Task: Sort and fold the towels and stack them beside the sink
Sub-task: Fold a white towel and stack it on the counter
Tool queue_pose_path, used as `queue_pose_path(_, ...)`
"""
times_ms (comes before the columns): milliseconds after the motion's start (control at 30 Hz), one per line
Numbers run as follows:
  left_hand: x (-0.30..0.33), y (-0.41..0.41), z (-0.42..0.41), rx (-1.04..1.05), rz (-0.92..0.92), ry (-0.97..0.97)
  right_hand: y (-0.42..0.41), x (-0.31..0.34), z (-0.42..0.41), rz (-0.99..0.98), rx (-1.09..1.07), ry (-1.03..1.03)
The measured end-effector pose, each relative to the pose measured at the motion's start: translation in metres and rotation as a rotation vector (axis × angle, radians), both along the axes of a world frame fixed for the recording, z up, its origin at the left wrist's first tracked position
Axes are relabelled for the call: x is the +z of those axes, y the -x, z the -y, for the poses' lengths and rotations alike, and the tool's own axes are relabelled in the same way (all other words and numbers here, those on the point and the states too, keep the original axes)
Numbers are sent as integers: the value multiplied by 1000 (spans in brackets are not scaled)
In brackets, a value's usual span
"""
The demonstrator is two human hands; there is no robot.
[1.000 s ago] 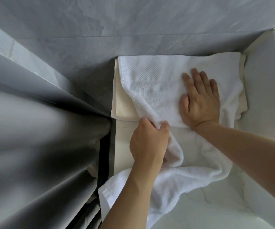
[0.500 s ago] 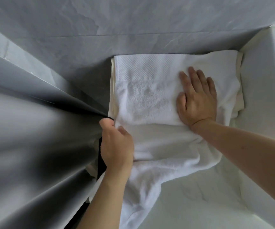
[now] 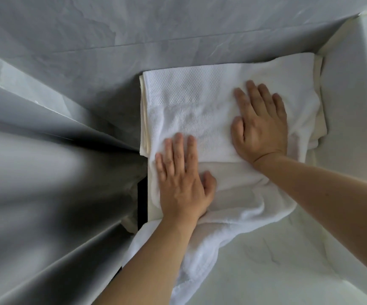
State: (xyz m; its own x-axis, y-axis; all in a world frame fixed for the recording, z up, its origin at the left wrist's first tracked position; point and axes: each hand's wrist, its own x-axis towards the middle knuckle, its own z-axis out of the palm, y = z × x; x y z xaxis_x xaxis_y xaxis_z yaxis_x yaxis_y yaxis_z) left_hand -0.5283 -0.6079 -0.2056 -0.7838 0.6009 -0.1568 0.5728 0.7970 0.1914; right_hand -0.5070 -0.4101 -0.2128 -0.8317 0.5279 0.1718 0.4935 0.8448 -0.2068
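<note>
Seen from above: a white towel (image 3: 200,111) spread over a cream towel (image 3: 144,119) at the back of a pale marble worktop (image 3: 288,260), tucked into the back corner against a grey tiled wall (image 3: 134,40), with a white raised block (image 3: 354,106) along the right edge. Half a second ago, left hand gripping the towel's left edge near the worktop's left edge; now left hand (image 3: 182,179) flat, fingers straight and slightly spread, pressing the near left part of the towel. Right hand (image 3: 260,126) unchanged, flat with fingers spread, pinning the right part. Neither hand gripping anything. Meaning, as a judgement: left edge now squared over the cream towel beneath, smoothing under way, fold not yet finished. Folded upper part lying with its long axis left to right, parallel to the back wall, waffle-weave band along the far edge. Loose remainder trailing toward the front of the worktop, bunched and wrinkled, running past the front left edge. Grey blurred curtain-like folds (image 3: 46,194) at far left.
</note>
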Motion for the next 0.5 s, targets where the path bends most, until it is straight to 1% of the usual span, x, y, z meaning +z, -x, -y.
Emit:
queue_pose_path(233,-8,-2,-3,-19,-82,71,0,-1,-1,8,4,19)
queue_pose_path(333,-9,-1,-5,4,-77,99,-2,2,1,-18,37,63)
queue_pose_path(433,-10,-1,-6,11,-83,116,-23,17,5,-176,28,146)
queue_pose_path(500,-11,0,-6,10,-84,120,-50,32,18,-316,-104,239)
